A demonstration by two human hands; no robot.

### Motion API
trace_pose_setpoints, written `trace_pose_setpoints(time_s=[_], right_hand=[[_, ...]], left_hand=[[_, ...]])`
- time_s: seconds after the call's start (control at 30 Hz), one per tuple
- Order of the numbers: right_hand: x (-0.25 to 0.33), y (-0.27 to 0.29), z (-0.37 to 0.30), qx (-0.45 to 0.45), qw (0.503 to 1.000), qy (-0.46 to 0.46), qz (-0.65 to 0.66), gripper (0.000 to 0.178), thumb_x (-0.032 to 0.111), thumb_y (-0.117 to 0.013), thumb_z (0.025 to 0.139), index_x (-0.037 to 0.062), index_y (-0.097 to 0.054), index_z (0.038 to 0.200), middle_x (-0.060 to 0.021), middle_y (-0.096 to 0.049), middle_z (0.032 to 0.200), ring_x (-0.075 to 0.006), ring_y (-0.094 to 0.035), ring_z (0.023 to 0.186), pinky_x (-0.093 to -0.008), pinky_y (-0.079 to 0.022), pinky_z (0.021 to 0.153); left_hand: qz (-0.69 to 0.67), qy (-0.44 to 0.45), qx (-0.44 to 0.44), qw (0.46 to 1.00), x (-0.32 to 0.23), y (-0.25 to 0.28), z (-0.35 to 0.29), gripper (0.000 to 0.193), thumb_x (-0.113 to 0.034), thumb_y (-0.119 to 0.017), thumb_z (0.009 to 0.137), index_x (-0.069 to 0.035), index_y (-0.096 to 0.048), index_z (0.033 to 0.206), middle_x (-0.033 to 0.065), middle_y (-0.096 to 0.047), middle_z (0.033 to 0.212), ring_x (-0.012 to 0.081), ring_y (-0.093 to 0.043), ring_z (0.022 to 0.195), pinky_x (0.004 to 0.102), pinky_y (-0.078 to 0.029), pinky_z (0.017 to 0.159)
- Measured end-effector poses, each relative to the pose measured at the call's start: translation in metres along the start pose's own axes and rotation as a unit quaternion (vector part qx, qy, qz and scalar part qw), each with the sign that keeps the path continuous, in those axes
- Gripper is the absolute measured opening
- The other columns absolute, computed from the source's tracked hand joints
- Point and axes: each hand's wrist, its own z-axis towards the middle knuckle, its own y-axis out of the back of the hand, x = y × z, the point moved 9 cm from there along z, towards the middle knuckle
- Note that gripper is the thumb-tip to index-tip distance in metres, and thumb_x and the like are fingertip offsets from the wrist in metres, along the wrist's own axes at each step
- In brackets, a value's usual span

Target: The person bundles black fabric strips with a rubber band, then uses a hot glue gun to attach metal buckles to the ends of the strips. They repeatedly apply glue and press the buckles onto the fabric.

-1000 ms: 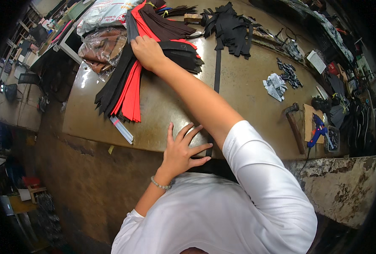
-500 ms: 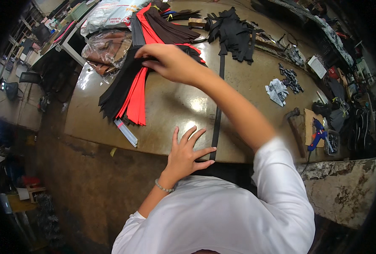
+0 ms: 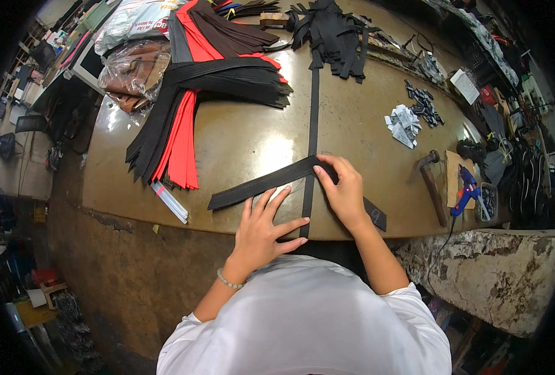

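Left hand [image 3: 262, 234]: lower centre; spread fingertips on flat black strip [image 3: 313, 125], likely steadying it.
Right hand [image 3: 345, 197]: centre, apart from left; pinches bent black strap [image 3: 262, 183] at its fold, seemingly keeping the bend.
Black strap bundle [image 3: 234, 78]: upper left, across red straps [image 3: 180, 140], perhaps for reach.

The table [image 3: 240, 144] fills the frame's centre. The long strap [image 3: 314, 119] runs from the heap [image 3: 334, 40] at upper centre to the table's near edge. At mid-frame the bundle [image 3: 259, 182] crosses over the strap, its bend in the right hand [image 3: 340, 190]; the left hand [image 3: 265, 228] is below the bundle, fingers at the strap's lower end. Upper left: the stack [image 3: 227, 81], bag [image 3: 134, 75] to its left. Right: slips [image 3: 404, 125]; below them, the hammer [image 3: 432, 190], then the glue gun [image 3: 465, 195] rightward.
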Motion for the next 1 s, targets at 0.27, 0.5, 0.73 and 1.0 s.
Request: trace_pose_setpoints(time_s=[0.27,0.5,0.73,1.0], right_hand=[[0.012,-0.002,0.002,0.007,0.997,0.038,-0.063,0.022,0.008,-0.067,0.086,0.0034,-0.067,0.107,-0.0138,-0.061,0.102,-0.0319,-0.057,0.095,-0.0386,-0.046,0.085],[0.035,-0.017,-0.004,0.036,0.953,0.113,-0.278,0.026,0.009,-0.06,0.089,0.0069,-0.066,0.115,-0.0103,-0.059,0.111,-0.0327,-0.053,0.102,-0.0429,-0.044,0.088],[-0.018,0.145,-0.025,-0.191,0.932,-0.046,-0.305,0.042,0.033,-0.076,0.08,0.0009,-0.065,0.104,-0.0188,-0.054,0.12,-0.0332,-0.049,0.112,-0.0446,-0.036,0.1],[-0.176,0.338,-0.085,-0.314,0.908,-0.101,-0.259,0.068,0.042,-0.073,0.086,-0.0049,-0.047,0.126,-0.0246,-0.053,0.121,-0.0339,-0.054,0.107,-0.046,-0.042,0.098]], left_hand=[[-0.037,-0.02,-0.003,0.999,-0.011,0.013,0.006,0.037,-0.04,-0.079,0.072,-0.021,-0.072,0.103,0.0056,-0.057,0.125,0.026,-0.052,0.116,0.0427,-0.041,0.091],[-0.099,-0.001,-0.061,0.993,0.006,0.013,0.054,0.022,-0.016,-0.07,0.083,-0.008,-0.071,0.103,0.0098,-0.061,0.104,0.0268,-0.057,0.098,0.0362,-0.045,0.084],[-0.076,0.021,-0.082,0.994,0.02,-0.007,0.059,0.032,-0.004,-0.065,0.084,-0.01,-0.068,0.115,0.0103,-0.057,0.105,0.0266,-0.051,0.09,0.0362,-0.047,0.081],[-0.125,0.05,-0.102,0.986,0.024,-0.005,0.056,0.029,-0.006,-0.066,0.084,-0.005,-0.068,0.113,0.009,-0.056,0.108,0.0246,-0.052,0.09,0.0359,-0.047,0.084]])
